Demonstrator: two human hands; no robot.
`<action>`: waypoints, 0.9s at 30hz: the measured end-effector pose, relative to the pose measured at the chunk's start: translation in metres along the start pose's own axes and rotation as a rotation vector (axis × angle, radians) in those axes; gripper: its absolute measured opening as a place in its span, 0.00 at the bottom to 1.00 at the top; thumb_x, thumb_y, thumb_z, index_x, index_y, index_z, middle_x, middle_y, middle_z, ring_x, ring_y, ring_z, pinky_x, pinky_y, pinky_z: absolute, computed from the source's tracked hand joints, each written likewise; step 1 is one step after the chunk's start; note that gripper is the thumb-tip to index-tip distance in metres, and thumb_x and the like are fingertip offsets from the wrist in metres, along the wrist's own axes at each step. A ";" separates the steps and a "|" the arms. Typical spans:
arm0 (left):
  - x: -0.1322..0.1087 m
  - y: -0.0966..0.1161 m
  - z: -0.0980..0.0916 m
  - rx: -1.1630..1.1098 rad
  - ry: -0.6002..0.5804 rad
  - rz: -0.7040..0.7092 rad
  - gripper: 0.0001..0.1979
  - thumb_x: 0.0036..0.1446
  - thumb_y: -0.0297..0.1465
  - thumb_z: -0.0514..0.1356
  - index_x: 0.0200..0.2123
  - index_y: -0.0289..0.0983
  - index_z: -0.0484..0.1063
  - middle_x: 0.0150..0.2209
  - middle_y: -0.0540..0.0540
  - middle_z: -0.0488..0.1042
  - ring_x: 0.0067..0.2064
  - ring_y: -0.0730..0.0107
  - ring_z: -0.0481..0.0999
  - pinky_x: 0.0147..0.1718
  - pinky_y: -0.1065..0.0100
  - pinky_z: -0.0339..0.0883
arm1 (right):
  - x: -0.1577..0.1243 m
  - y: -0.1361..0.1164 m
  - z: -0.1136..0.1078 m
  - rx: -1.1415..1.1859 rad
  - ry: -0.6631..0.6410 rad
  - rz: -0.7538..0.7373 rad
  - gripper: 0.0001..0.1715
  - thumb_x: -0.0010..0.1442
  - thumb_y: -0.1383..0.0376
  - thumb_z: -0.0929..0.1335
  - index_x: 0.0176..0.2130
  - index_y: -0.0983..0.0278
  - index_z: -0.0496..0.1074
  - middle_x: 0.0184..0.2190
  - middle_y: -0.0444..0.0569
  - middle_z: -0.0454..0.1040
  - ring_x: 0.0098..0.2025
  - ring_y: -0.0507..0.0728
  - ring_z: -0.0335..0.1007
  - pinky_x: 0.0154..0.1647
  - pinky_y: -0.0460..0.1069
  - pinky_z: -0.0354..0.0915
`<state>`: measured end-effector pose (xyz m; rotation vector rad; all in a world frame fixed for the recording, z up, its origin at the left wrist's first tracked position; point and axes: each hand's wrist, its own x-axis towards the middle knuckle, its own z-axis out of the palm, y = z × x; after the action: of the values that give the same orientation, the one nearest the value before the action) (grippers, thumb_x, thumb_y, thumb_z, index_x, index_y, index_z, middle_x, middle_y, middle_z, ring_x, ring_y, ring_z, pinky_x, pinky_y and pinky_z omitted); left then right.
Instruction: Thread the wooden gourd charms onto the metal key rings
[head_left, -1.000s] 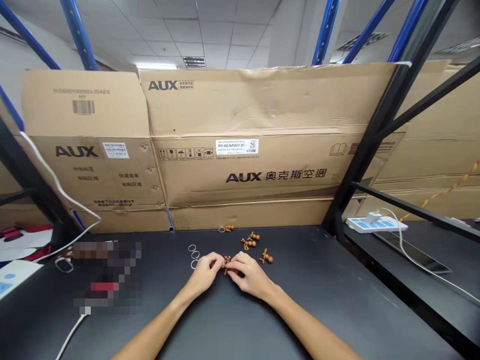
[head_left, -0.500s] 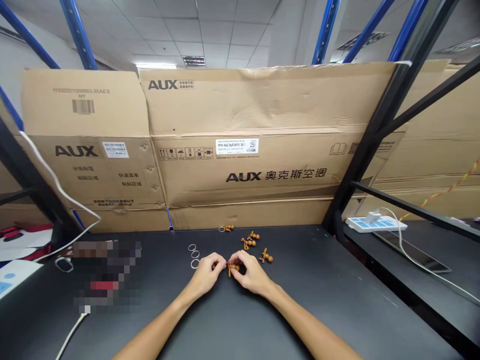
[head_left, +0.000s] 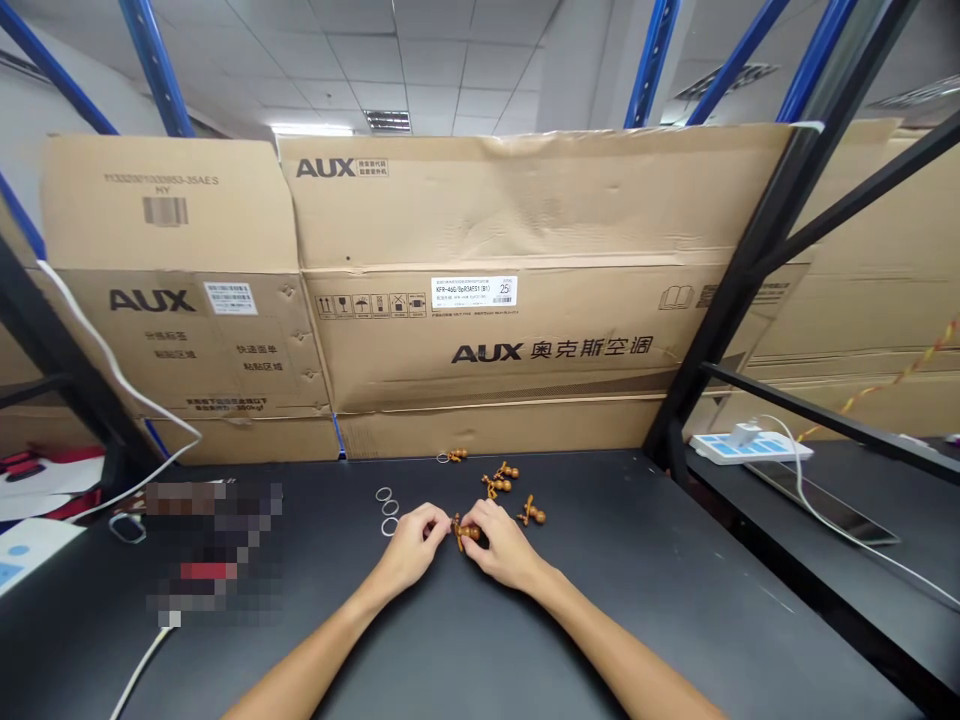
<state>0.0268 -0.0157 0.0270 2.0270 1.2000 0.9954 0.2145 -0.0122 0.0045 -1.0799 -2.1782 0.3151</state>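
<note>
A tiny brown charm (head_left: 472, 533), shiny, lumpy and round, pinched in my right hand (head_left: 505, 545), my left hand (head_left: 411, 545) just beside it, whose grip I cannot tell.

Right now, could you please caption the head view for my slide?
Right hand pinching a brown charm beside the left hand, three loose rings lying on the black table.

1 head-worn camera looks forward, down onto the tabletop (head_left: 450, 645).
</note>
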 end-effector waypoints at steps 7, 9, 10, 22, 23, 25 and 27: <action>-0.001 -0.001 0.001 -0.024 0.001 -0.008 0.14 0.60 0.36 0.52 0.26 0.36 0.70 0.32 0.46 0.74 0.33 0.67 0.72 0.36 0.68 0.64 | 0.001 -0.002 -0.005 0.186 0.051 -0.035 0.04 0.61 0.67 0.63 0.36 0.62 0.68 0.31 0.46 0.69 0.35 0.54 0.65 0.38 0.49 0.62; -0.001 -0.001 0.001 -0.026 0.000 -0.015 0.15 0.60 0.37 0.52 0.26 0.36 0.70 0.32 0.46 0.74 0.34 0.67 0.72 0.36 0.68 0.64 | 0.001 -0.004 -0.007 0.211 0.057 -0.033 0.05 0.63 0.66 0.63 0.36 0.62 0.68 0.31 0.46 0.70 0.35 0.54 0.65 0.37 0.49 0.62; -0.001 -0.001 0.001 -0.028 0.001 -0.015 0.15 0.60 0.37 0.52 0.26 0.36 0.70 0.32 0.46 0.74 0.34 0.67 0.72 0.36 0.68 0.64 | 0.001 -0.005 -0.007 0.222 0.059 -0.031 0.06 0.63 0.65 0.63 0.36 0.62 0.69 0.31 0.46 0.70 0.35 0.54 0.65 0.37 0.49 0.62; -0.001 -0.001 0.001 -0.088 -0.005 -0.045 0.16 0.60 0.39 0.52 0.26 0.36 0.70 0.31 0.46 0.74 0.33 0.67 0.71 0.35 0.68 0.64 | 0.000 -0.007 -0.005 0.274 0.051 -0.014 0.06 0.63 0.63 0.64 0.36 0.61 0.70 0.31 0.46 0.71 0.34 0.54 0.66 0.37 0.48 0.63; -0.001 -0.001 0.001 -0.091 -0.006 -0.045 0.16 0.60 0.39 0.52 0.26 0.36 0.70 0.31 0.46 0.75 0.33 0.67 0.71 0.35 0.68 0.64 | 0.000 -0.007 -0.005 0.276 0.052 -0.010 0.06 0.63 0.63 0.64 0.36 0.61 0.70 0.31 0.46 0.71 0.34 0.54 0.66 0.36 0.48 0.63; -0.001 -0.002 0.001 -0.096 -0.010 -0.045 0.16 0.60 0.39 0.52 0.26 0.36 0.70 0.32 0.46 0.75 0.34 0.67 0.72 0.36 0.68 0.64 | 0.000 -0.006 -0.005 0.273 0.057 0.001 0.06 0.63 0.63 0.64 0.37 0.61 0.70 0.31 0.46 0.71 0.33 0.53 0.66 0.36 0.48 0.63; -0.001 -0.002 0.000 -0.104 -0.016 -0.048 0.16 0.60 0.38 0.53 0.25 0.36 0.70 0.32 0.46 0.75 0.34 0.67 0.72 0.36 0.68 0.64 | 0.000 -0.006 -0.004 0.264 0.064 0.011 0.06 0.62 0.63 0.64 0.37 0.61 0.70 0.32 0.46 0.71 0.33 0.53 0.66 0.36 0.48 0.63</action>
<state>0.0260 -0.0157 0.0252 1.9139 1.1590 0.9955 0.2137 -0.0166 0.0102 -0.9404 -2.0083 0.5489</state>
